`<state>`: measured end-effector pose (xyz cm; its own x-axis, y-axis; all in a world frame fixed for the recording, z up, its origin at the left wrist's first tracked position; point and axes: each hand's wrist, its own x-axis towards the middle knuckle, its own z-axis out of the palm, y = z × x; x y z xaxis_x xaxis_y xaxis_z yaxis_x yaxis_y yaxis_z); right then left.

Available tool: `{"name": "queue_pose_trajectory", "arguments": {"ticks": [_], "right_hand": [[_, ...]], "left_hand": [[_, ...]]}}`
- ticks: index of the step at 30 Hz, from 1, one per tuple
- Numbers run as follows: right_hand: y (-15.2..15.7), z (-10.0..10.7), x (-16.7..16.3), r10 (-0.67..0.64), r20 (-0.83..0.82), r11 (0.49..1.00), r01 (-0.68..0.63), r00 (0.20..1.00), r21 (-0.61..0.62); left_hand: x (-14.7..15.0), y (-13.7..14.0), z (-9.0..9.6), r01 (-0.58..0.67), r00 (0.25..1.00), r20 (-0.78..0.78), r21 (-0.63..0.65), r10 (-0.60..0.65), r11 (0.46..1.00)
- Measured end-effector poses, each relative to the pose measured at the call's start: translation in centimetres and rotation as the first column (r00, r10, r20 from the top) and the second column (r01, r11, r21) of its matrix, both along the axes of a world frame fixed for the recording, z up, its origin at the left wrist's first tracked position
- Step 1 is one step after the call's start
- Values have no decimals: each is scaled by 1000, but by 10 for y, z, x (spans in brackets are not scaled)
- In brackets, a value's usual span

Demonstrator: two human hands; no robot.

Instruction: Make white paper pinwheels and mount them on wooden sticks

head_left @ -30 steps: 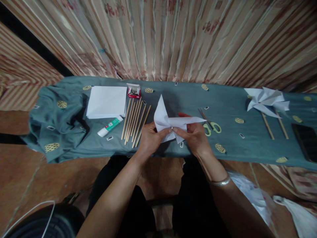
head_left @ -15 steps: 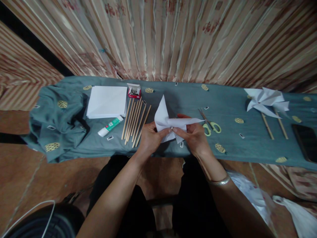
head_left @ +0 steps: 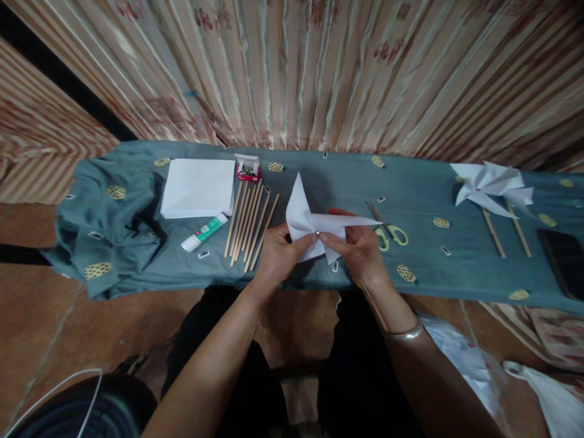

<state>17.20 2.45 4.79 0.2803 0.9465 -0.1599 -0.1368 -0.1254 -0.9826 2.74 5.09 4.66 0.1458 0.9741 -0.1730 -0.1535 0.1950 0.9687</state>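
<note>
Between my two hands is a white paper pinwheel (head_left: 298, 210), its folded blades pointing up and to the right. My left hand (head_left: 279, 252) grips its left side, thumb pressed near the centre. From the right, my right hand (head_left: 360, 249) holds it with the thumb beside a small shiny thumbtack (head_left: 318, 233) at the middle. The fingers behind the paper are mostly hidden. Just past my right hand lie scissors (head_left: 396, 234) with light green handles. Several wooden sticks (head_left: 246, 222) lie side by side to the left of my left hand.
A stack of white paper (head_left: 198, 188), a glue stick (head_left: 204, 232) and a red box of thumbtacks (head_left: 247, 168) are at the left of the cloth-covered table (head_left: 328, 167). Paper pinwheels on sticks (head_left: 495, 182) and a dark phone (head_left: 562, 261) lie at the right. A pleated curtain (head_left: 292, 73) hangs behind.
The pinwheel's right-pointing blade has shifted slightly to the right, and its top point a little up and left. Both hands keep nearly the same grip.
</note>
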Motion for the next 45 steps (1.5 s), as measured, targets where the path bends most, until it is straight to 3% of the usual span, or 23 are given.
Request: {"name": "queue_pose_trajectory", "arguments": {"ticks": [14,37,45], "right_hand": [[-3,0,-3,-42,37,999,42,998,2],[-3,-19,3,38,44,999,-39,998,25],[-5,-5,5,52,-45,998,-50,998,37]], "left_hand": [[2,0,-4,3,998,56,-70,0,998],[5,-2,-2,1,997,76,-85,5,996],[6,0,-3,-17,990,137,-140,36,990]]}}
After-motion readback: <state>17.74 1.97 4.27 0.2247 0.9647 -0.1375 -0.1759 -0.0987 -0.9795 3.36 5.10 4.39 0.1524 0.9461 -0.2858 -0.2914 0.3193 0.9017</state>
